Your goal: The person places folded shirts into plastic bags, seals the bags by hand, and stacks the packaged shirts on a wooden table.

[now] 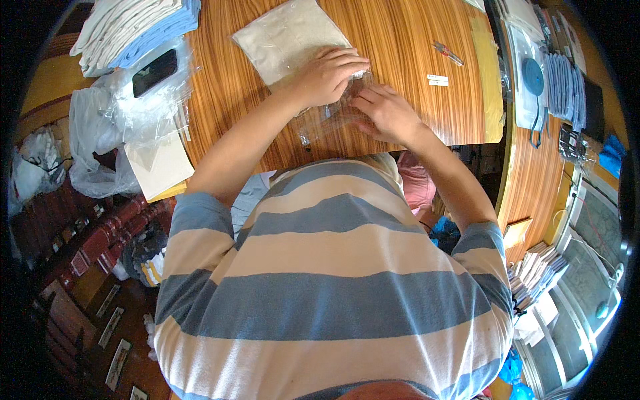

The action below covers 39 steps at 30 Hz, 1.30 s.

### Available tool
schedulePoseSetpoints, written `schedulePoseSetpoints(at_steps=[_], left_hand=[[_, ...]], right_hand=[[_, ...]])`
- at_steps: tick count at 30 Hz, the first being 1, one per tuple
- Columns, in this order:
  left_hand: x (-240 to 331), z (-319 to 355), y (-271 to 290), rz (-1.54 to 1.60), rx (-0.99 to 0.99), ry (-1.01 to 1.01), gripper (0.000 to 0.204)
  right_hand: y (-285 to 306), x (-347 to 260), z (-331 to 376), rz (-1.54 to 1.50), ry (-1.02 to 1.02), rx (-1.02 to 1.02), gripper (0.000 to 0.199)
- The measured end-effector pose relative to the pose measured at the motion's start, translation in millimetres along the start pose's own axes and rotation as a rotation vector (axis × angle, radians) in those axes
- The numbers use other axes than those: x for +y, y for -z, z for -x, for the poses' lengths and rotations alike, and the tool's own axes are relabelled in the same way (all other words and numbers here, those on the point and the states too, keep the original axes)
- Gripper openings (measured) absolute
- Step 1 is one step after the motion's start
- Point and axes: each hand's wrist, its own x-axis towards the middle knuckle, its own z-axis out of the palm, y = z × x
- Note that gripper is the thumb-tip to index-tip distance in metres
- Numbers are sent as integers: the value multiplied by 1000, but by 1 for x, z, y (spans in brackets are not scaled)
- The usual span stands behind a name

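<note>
The wooden counter [413, 80] is carrying a folded cream cloth in a clear bag [288, 37], lying toward the near edge. The left hand [327, 75] is pressing flat on its near end, fingers spread. The right hand [387, 113], fingers curled narrow, is pinching the bag's clear flap [333, 117].

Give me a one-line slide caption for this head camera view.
Both hands, left hand and right hand, press a clear plastic bag beside a folded cloth on a wooden table.
</note>
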Motion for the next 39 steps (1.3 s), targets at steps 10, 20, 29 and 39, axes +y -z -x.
schedulePoseSetpoints(at_steps=[10,20,29,39], left_hand=[[-5,32,-5,-384,-83,-127,60],[-12,33,-21,-391,-97,-120,59],[-19,29,-27,-447,-192,-116,74],[-21,32,-32,-445,-86,-169,58]], right_hand=[[-25,-23,1,156,99,-66,13],[2,-56,4,98,112,192,33],[-47,-62,-29,191,-36,-39,22],[-32,-77,4,296,302,-36,28]])
